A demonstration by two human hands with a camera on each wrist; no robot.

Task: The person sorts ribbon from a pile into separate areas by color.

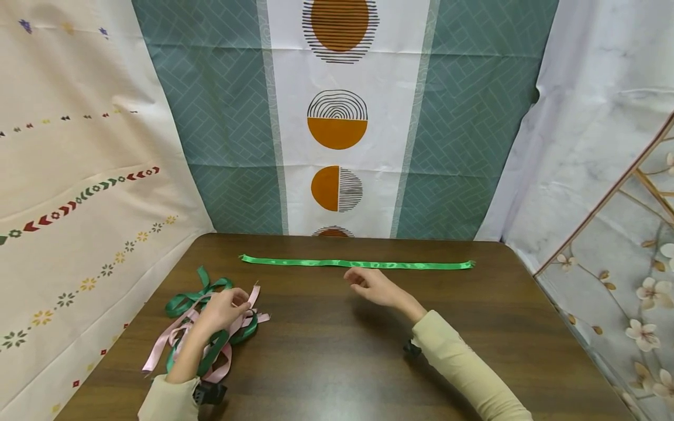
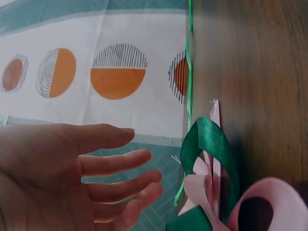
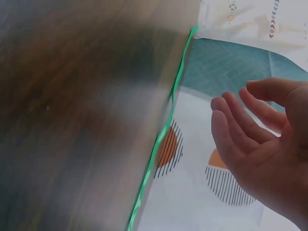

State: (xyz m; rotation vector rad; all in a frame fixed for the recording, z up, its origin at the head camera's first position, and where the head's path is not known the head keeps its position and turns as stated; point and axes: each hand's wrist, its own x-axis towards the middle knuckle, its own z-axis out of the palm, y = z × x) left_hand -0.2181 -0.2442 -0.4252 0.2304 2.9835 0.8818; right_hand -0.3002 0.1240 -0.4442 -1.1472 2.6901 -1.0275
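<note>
A bright green ribbon lies stretched in a nearly straight line across the far part of the table, its ends slightly frayed. At the left, dark green ribbon and pink ribbon lie in a loose, tangled pile. My left hand is over this pile, and the left wrist view shows its fingers loosely bent with nothing between them. Just in front of the bright green ribbon's middle, my right hand hovers with relaxed fingers. The right wrist view shows that hand holding nothing.
The dark brown wooden table has rounded far corners. Behind it hangs a teal and white cloth with orange circles. A cream patterned cloth borders the left side, and a floral marbled cloth borders the right.
</note>
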